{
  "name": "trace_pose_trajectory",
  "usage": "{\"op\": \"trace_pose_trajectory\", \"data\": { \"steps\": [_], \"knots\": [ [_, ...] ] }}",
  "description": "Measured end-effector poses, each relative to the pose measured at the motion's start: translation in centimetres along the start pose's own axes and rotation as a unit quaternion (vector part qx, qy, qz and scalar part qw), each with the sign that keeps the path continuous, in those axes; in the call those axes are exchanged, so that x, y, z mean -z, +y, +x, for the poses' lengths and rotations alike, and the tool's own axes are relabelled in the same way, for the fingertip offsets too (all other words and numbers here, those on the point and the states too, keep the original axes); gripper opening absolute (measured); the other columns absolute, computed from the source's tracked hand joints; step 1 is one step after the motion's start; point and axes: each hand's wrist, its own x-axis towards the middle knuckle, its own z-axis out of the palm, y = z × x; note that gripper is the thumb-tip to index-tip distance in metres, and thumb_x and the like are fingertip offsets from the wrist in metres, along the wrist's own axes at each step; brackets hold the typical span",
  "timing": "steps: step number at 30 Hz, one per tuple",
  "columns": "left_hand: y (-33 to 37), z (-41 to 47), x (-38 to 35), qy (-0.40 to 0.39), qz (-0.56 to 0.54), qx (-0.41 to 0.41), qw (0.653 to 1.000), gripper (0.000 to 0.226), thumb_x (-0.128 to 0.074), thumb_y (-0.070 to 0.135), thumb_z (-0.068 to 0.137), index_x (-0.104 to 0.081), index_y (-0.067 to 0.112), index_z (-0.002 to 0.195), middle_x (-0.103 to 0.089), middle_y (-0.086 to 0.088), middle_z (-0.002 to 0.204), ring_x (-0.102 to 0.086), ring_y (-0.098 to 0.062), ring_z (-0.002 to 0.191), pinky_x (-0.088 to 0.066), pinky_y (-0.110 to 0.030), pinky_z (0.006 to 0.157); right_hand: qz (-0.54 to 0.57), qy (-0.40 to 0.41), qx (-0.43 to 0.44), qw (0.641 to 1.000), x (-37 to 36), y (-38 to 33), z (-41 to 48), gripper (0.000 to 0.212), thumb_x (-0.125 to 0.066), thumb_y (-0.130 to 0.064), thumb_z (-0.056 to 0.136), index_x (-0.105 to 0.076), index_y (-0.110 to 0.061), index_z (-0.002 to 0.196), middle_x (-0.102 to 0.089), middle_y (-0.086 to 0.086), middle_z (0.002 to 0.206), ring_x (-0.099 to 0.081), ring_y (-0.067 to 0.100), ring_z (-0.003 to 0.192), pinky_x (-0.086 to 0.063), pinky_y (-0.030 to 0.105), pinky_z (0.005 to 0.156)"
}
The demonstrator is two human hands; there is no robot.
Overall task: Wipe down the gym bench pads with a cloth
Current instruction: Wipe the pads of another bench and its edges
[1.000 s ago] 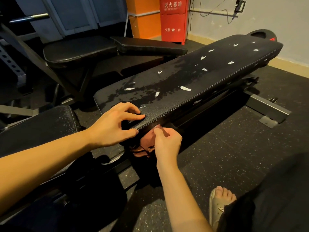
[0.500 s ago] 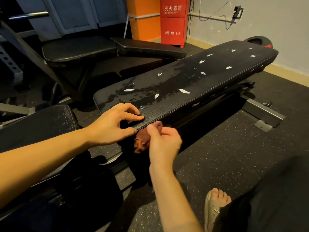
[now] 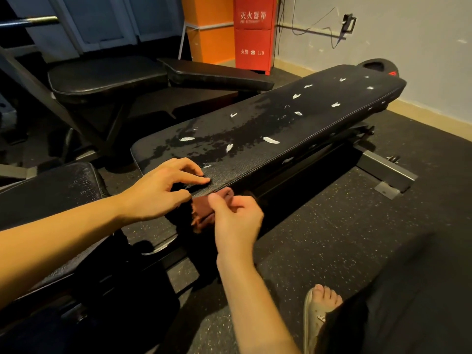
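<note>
Speckled black rubber gym floor (image 3: 332,226) underfoot. Our left hand (image 3: 158,192) pinches near corner of long black textured bench pad (image 3: 281,129), wet and white-flecked; right hand (image 3: 237,218) grips crumpled reddish-brown cloth (image 3: 201,213) just below that edge. Best: we lift cloth on top, wipe lengthwise.

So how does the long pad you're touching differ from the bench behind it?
The long pad is blotched with wet patches and white flecks; the rear bench looks plain. The left hand pinches the long pad's near end and the right hand holds a cloth below it; nothing touches the rear bench. Both are black, padded.
</note>
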Motion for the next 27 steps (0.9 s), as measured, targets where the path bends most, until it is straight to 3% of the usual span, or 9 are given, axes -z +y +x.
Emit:
{"op": "trace_pose_trajectory", "data": {
  "steps": [2, 8, 10, 14, 17, 19, 21, 24, 27],
  "knots": [
    [0.0, 0.2, 0.1, -0.004, -0.011, 0.002, 1.0, 0.052, -0.051, 0.03, 0.081, -0.067, 0.043, 0.129, -0.048, 0.032, 0.126, -0.039, 0.008, 0.126, -0.034, -0.016, 0.099, -0.009, -0.008, -0.001, 1.0, 0.2, -0.1, 1.5, 0.024, -0.086, -0.015, 0.071, -0.065, -0.007, 0.079, -0.063, -0.004, 0.065, -0.058, 0.007, 0.053, -0.052, 0.029, 0.057],
    [-0.3, 0.1, 0.1, -0.006, 0.001, -0.013, 1.0, 0.051, -0.053, 0.034, 0.083, -0.066, 0.041, 0.132, -0.051, 0.025, 0.129, -0.044, -0.002, 0.124, -0.041, -0.024, 0.101, -0.002, 0.16, 0.056, 0.986, 3.2, -3.7, 9.2, 0.023, -0.08, -0.014, 0.08, -0.058, -0.013, 0.083, -0.063, -0.004, 0.081, -0.061, 0.011, 0.071, -0.049, 0.028, 0.065],
    [-0.4, 0.2, 0.1, -0.004, -0.001, -0.017, 1.0, 0.051, -0.052, 0.039, 0.082, -0.067, 0.042, 0.131, -0.051, 0.025, 0.129, -0.045, -0.002, 0.124, -0.042, -0.025, 0.1, -0.024, 0.153, 0.075, 0.985, 3.3, -4.0, 8.8, 0.023, -0.079, -0.014, 0.081, -0.056, -0.015, 0.082, -0.064, -0.001, 0.082, -0.061, 0.013, 0.072, -0.048, 0.029, 0.066],
    [-0.3, 0.5, 0.1, 0.008, 0.011, -0.018, 1.0, 0.048, -0.053, 0.037, 0.08, -0.068, 0.045, 0.125, -0.052, 0.029, 0.123, -0.045, 0.002, 0.119, -0.043, -0.022, 0.081, -0.043, 0.067, 0.06, 0.995, 1.2, -1.1, 3.6, 0.022, -0.08, -0.014, 0.075, -0.059, -0.013, 0.078, -0.065, 0.0, 0.073, -0.062, 0.016, 0.064, -0.055, 0.038, 0.066],
    [0.0, 1.0, 0.2, 0.018, 0.06, -0.026, 0.998, 0.045, -0.052, 0.042, 0.08, -0.069, 0.046, 0.122, -0.052, 0.032, 0.118, -0.044, 0.007, 0.116, -0.044, -0.022, 0.088, -0.029, 0.009, 0.009, 1.0, 0.4, 0.0, 1.1, 0.023, -0.082, -0.015, 0.074, -0.061, -0.01, 0.079, -0.066, -0.001, 0.071, -0.063, 0.013, 0.061, -0.057, 0.037, 0.063],
    [0.1, 1.2, 0.3, 0.023, 0.073, -0.036, 0.996, 0.044, -0.051, 0.047, 0.082, -0.071, 0.042, 0.121, -0.054, 0.028, 0.114, -0.045, 0.007, 0.112, -0.039, -0.017, 0.09, -0.004, 0.042, 0.002, 0.999, 0.8, -0.7, 3.3, 0.026, -0.081, -0.01, 0.074, -0.055, -0.011, 0.071, -0.056, -0.005, 0.061, -0.054, 0.009, 0.052, -0.048, 0.026, 0.052],
    [0.2, 1.5, 0.4, 0.032, 0.087, -0.044, 0.995, 0.044, -0.05, 0.051, 0.085, -0.073, 0.038, 0.12, -0.055, 0.024, 0.111, -0.047, 0.005, 0.108, -0.036, -0.017, 0.086, 0.01, 0.096, -0.01, 0.995, 1.9, -2.4, 7.0, 0.036, -0.079, -0.005, 0.077, -0.048, -0.015, 0.061, -0.045, -0.005, 0.053, -0.043, 0.01, 0.046, -0.04, 0.025, 0.047],
    [0.7, 1.8, 0.4, 0.042, 0.103, -0.057, 0.992, 0.035, -0.055, 0.05, 0.092, -0.074, 0.035, 0.117, -0.056, 0.021, 0.105, -0.05, 0.0, 0.103, -0.038, -0.022, 0.082, -0.038, 0.14, -0.03, 0.989, 3.5, -4.7, 11.5, 0.039, -0.078, -0.01, 0.08, -0.051, -0.011, 0.052, -0.053, 0.003, 0.052, -0.054, 0.021, 0.053, -0.052, 0.044, 0.055],
    [1.4, 2.3, 0.7, 0.048, 0.122, -0.067, 0.989, 0.027, -0.061, 0.045, 0.096, -0.075, 0.033, 0.116, -0.059, 0.017, 0.103, -0.055, -0.005, 0.102, -0.043, -0.025, 0.082, -0.07, 0.106, -0.046, 0.991, 4.2, -7.4, 14.2, 0.013, -0.077, -0.006, 0.075, -0.066, -0.007, 0.067, -0.069, 0.008, 0.071, -0.067, 0.026, 0.068, -0.06, 0.044, 0.068]
  ]
}}
